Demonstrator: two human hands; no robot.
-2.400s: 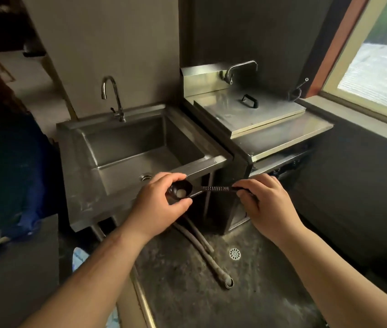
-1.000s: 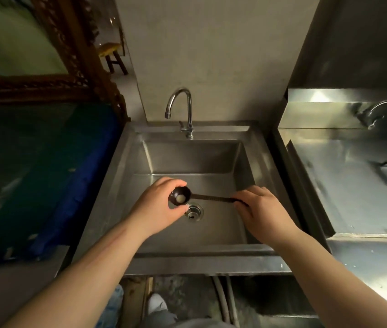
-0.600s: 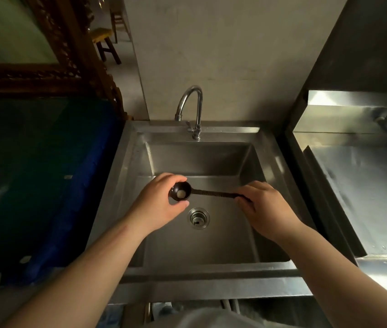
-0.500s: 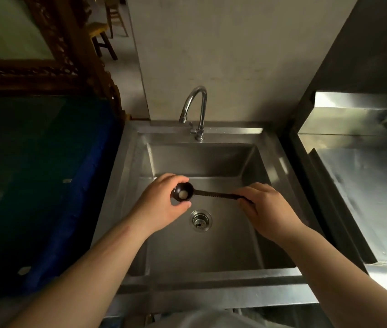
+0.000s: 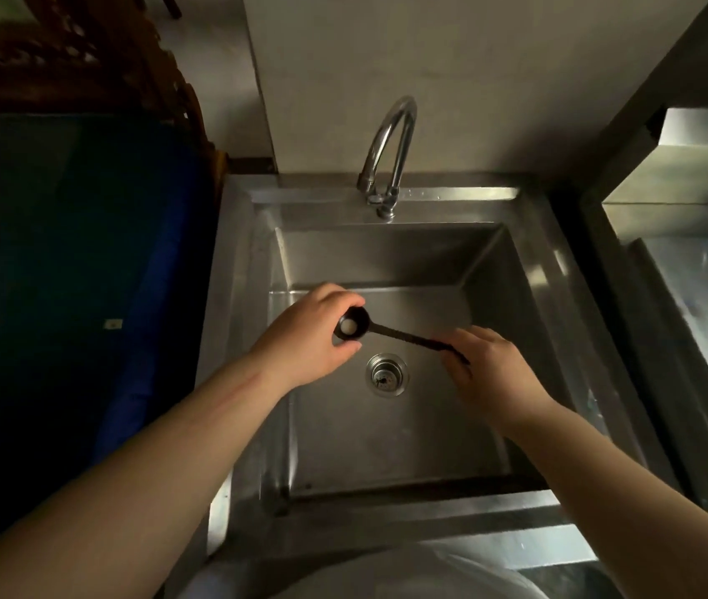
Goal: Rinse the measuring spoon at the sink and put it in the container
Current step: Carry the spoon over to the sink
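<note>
Spoon (image 5: 391,331) over sink (image 5: 533,270), left hand (image 5: 313,339) pinching bowl, right hand (image 5: 490,369) gripping handle. Tap (image 5: 389,144) dry, so rinse not started; container not in view.

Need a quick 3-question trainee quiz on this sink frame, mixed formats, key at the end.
1. True or false: water is running from the faucet.
2. Which hand grips the bowl end of the measuring spoon? A) left hand B) right hand C) neither
3. Fill in: the spoon is held over the sink, just above and behind the ____ in this view.

Key: 1. False, no stream is visible. 2. A; the right hand pinches the handle end. 3. drain.
</note>
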